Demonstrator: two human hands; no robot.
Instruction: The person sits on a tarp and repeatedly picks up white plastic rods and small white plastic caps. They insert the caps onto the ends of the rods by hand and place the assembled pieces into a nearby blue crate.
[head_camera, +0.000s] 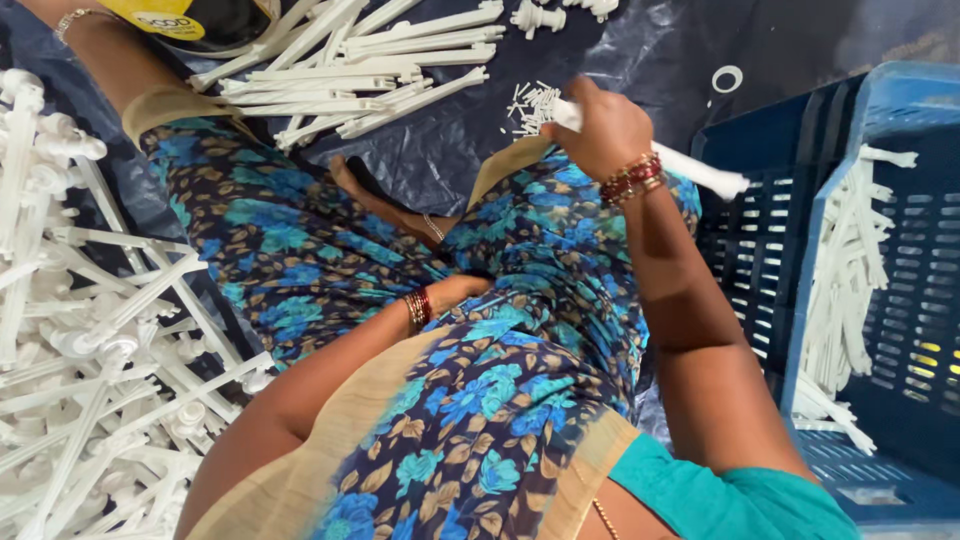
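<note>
Right hand (607, 128): fist closed around a white plastic rod (700, 170), held above the right knee; the rod's free end juts toward the blue slatted crate (905, 200) just beside it.

Left hand (462, 292): tucked into the lap of the blue floral garment (500, 330), fingers hidden (grip cannot be told).

Crate contents: white plastic pieces (845, 290) leaning against the inner wall.

Person's left: large heap of white moulded frames (90, 330).

Ahead of the knees: smaller pile of white plastic strips (370, 70) and short white pins (530, 105) on dark plastic sheeting (640, 50); one white ring (727, 79) lies apart.
</note>
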